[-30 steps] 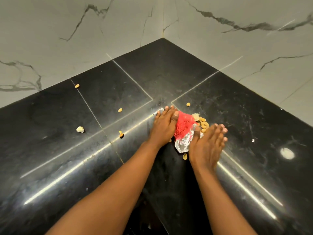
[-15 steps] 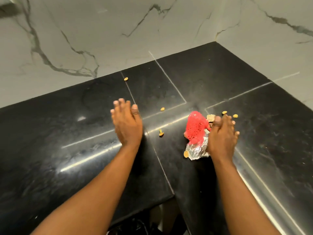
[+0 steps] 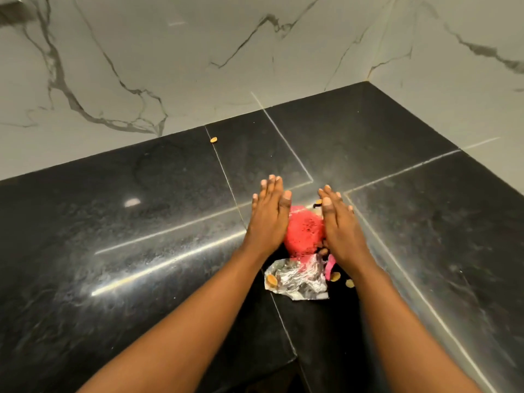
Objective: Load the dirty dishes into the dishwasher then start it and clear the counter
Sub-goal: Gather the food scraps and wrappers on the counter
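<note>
- Work surface: a black polished counter [image 3: 141,222] set into a corner, backed by a white marble-veined wall [image 3: 141,66] on two sides.
- Left hand [image 3: 268,219]: palm down on the counter, fingers straight and held together, inner edge against the left side of the red mesh lump [image 3: 303,234]. It grips nothing.
- Right hand [image 3: 340,228]: palm down, fingers straight and close together, inner edge against the right side of the same lump. It grips nothing.
- Red mesh lump: lies on the counter between the two hands, touched on both flanks.
- Foil wrapper [image 3: 297,282]: crumpled, silver, lies flat just in front of the lump, between the two forearms, at a seam in the counter.
- Pink scrap [image 3: 329,268]: sits at the right edge of the foil, beside the right wrist.
- Crumbs [image 3: 336,276]: small tan pieces lie on the foil and just right of it; more show past the right fingertips.
- Stray crumb [image 3: 213,139]: lies alone near the wall, well apart from the hands.
</note>
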Tool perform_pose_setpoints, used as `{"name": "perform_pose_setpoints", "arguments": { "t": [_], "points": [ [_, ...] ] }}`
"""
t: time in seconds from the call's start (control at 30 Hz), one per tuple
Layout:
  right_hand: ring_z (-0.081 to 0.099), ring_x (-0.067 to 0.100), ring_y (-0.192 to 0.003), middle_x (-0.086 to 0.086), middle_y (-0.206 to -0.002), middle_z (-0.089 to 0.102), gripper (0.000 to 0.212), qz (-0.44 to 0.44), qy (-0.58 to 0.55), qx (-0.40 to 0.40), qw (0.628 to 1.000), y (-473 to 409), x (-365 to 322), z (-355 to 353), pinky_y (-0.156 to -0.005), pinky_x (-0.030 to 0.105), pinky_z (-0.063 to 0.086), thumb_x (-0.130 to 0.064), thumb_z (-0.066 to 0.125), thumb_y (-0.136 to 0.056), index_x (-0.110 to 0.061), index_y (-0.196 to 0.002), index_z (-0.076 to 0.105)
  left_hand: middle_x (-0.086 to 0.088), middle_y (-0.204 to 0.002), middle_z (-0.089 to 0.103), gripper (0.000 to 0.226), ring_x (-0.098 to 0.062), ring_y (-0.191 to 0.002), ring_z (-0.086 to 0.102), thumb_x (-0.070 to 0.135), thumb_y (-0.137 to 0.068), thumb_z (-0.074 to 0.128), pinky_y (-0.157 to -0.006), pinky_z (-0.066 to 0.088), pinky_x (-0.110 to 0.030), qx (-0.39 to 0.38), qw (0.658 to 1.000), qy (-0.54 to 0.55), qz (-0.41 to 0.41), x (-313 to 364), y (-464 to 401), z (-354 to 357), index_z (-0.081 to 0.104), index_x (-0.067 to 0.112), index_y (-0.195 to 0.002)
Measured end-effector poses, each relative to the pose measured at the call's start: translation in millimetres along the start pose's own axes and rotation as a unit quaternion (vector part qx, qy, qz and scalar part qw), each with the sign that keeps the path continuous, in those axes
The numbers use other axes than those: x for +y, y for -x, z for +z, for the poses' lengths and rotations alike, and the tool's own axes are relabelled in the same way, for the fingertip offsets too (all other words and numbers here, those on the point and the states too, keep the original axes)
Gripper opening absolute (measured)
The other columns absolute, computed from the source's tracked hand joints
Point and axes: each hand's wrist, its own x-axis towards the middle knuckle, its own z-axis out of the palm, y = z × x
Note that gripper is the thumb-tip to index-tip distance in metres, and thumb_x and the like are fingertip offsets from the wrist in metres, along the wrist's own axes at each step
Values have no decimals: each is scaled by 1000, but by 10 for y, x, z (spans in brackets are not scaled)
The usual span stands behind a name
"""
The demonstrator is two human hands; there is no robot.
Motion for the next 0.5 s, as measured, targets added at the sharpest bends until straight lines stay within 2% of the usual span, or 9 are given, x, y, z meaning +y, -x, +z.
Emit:
{"name": "perform_pose_setpoints", "arguments": {
  "t": [0.07,0.1,0.2,0.27,0.37,0.43,0.5],
  "points": [
    [22,9,-145,-5,-154,35,47,-7,19,19,1000,-174,117,-164,-115,21,8,-38,26,-106,-20,-145,44,-3,-160,17,53,-12,-148,6,37,-105,26,-118,-4,-25,49,998,46,4,-131,-142,-168,24,11,-152],
    [22,12,-146,-2,-154,35,48,-10,48,22,999,-278,217,-265,-115,24,8,-39,27,-105,-18,-144,45,-6,-159,21,52,-15,-148,10,35,-105,28,-117,-1,-25,77,996,37,-4,-252,-241,-275,28,9,-151],
    [20,16,-147,2,-156,32,51,-8,125,3,992,-522,468,-415,-116,28,6,-40,25,-104,-16,-146,42,-16,-157,25,53,-28,-148,15,29,-104,33,-120,6,-37,127,989,-71,-33,-697,-632,-623,28,2,-149],
    [18,14,-147,-1,-157,28,52,-27,184,10,983,-570,544,-383,-119,32,9,-39,24,-103,-17,-148,39,-19,-158,19,56,-31,-148,10,28,-104,35,-120,6,-42,111,984,-128,-55,-928,-947,-780,22,0,-151],
    [20,8,-146,-7,-156,29,50,-18,192,36,981,-533,541,-353,-121,33,13,-39,24,-104,-22,-147,40,-21,-160,5,70,-33,-149,-1,41,-103,33,-120,1,-44,51,969,-227,-83,-1132,-1416,-857,8,-3,-152],
    [23,7,-145,-9,-154,33,54,-19,191,54,980,-539,518,-363,-120,32,17,-43,21,-100,-23,-145,43,-21,-160,5,72,-33,-149,0,46,-102,30,-120,2,-46,39,958,-273,-81,-1185,-1680,-861,10,-2,-152],
    [24,6,-145,-10,-154,35,55,-23,191,53,980,-564,521,-369,-120,33,18,-43,21,-98,-24,-145,44,-18,-159,14,64,-32,-148,8,42,-103,31,-120,6,-47,39,958,-281,-51,-1186,-1761,-841,21,1,-151]
  ]
}}
